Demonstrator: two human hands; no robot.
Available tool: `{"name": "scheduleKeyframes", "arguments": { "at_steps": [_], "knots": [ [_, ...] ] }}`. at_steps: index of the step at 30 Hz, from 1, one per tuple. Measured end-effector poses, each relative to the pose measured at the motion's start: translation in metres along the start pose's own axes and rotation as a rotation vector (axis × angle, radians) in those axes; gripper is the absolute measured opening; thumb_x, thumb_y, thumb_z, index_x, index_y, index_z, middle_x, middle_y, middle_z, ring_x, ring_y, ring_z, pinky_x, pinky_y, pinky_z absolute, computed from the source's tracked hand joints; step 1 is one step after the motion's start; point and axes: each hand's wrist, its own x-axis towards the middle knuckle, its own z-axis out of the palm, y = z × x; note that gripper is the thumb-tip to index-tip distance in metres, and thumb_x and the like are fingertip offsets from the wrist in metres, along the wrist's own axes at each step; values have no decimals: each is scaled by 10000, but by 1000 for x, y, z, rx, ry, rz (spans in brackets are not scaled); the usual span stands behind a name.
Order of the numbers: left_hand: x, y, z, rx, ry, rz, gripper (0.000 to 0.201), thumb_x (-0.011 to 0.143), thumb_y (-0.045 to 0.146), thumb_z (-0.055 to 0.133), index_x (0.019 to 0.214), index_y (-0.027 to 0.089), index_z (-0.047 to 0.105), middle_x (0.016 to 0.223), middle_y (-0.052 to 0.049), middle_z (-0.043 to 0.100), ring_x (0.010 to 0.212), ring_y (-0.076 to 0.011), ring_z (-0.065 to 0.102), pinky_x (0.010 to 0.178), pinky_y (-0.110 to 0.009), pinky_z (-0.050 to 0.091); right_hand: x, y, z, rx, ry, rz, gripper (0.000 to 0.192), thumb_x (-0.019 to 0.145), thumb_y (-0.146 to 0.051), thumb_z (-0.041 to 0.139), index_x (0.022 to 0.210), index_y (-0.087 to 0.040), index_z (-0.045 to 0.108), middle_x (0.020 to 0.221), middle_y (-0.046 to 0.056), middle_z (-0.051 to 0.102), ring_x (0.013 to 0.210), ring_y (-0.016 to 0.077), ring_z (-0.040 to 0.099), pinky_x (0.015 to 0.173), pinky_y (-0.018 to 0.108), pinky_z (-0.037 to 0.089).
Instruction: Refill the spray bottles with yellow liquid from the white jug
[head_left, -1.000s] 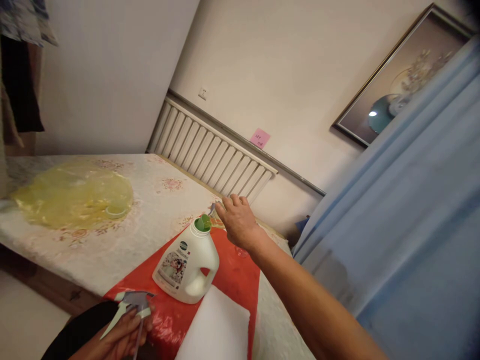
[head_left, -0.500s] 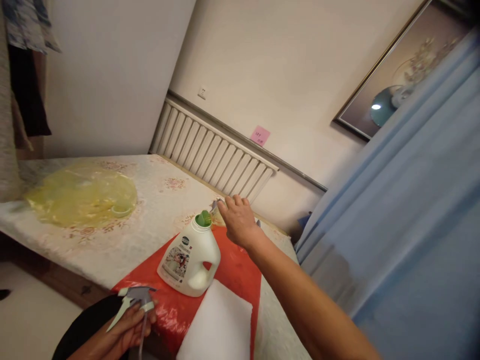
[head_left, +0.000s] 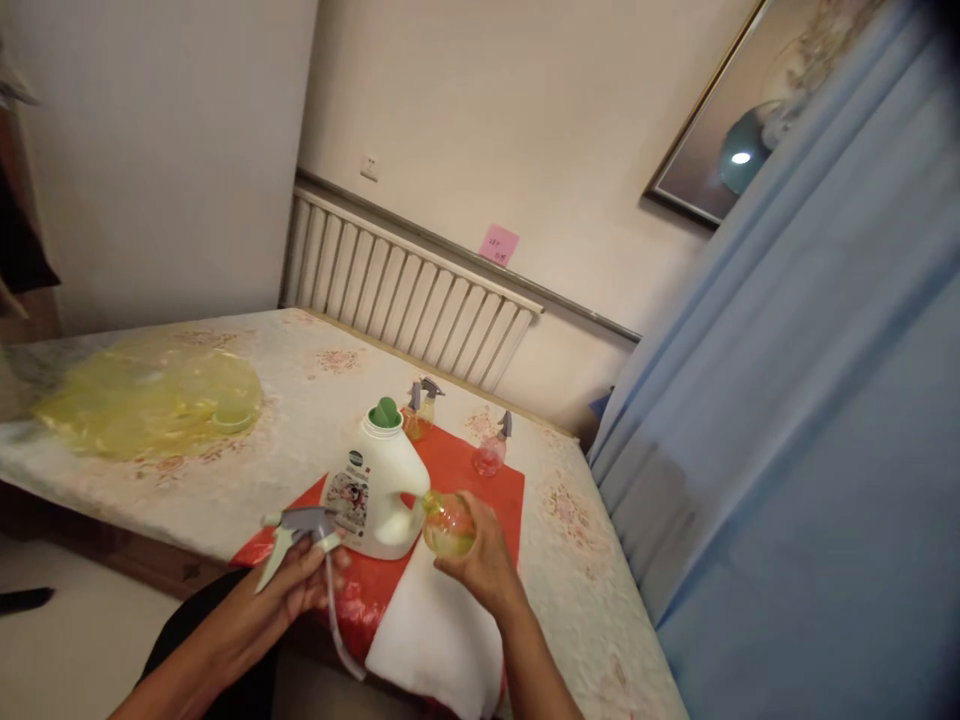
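The right grip (head_left: 480, 558) wraps a tilted clear bottle (head_left: 448, 528) above the white pad (head_left: 442, 635); the left grip (head_left: 298, 578) pinches a trigger sprayer (head_left: 307, 521), its tube (head_left: 337, 622) dangling by the red sheet (head_left: 501, 508)'s near edge. A white jug (head_left: 390, 490) (green piece (head_left: 387, 411) in its mouth) stands at the sheet's left edge, a pink bottle (head_left: 490, 457) near the far right corner.

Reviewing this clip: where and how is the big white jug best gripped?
Probably by its side handle, coming from the person's right: the white jug stands upright with that loop facing right, leaving a gap to grip through. The neck looks poorer, with a green piece in its mouth. The right hand holds a clear bottle beside the handle.
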Motion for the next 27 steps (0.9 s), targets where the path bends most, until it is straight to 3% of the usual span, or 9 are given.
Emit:
{"name": "scheduleKeyframes", "arguments": {
  "at_steps": [6, 11, 16, 27],
  "knots": [
    [9, 35, 71, 50, -62, 169, 321, 745, 303, 804, 1021, 177, 702, 891, -73, 723, 749, -207, 661, 626, -278, 562, -58, 21, 16, 178, 25, 132, 884, 523, -116, 790, 1330, -276, 468, 1324, 76, 575, 1231, 307, 549, 1042, 462, 458],
    [18, 41, 108, 65, -108, 282, 306, 749, 307, 795, 992, 150, 696, 842, -70, 716, 725, -197, 664, 569, -243, 549, -81, 21, 12, 225, 9, 148, 894, 519, -89, 793, 1338, -245, 470, 1296, 75, 578, 1222, 278, 546, 1063, 410, 445],
    [25, 36, 119, 83, -124, 283, 299, 779, 270, 767, 1035, 145, 676, 853, -70, 719, 738, -177, 674, 579, -211, 552, -93, 22, 6, 220, -3, 165, 922, 511, -103, 808, 1349, -249, 453, 1314, 77, 555, 1230, 274, 530, 1058, 396, 449],
    [28, 35, 122, 119, -106, 313, 338, 768, 289, 775, 1050, 144, 658, 831, -48, 715, 714, -178, 677, 565, -224, 552, -97, 15, -2, 283, 7, 187, 905, 505, -81, 801, 1334, -234, 474, 1311, 81, 551, 1222, 281, 528, 1062, 408, 432]
  ]
}}
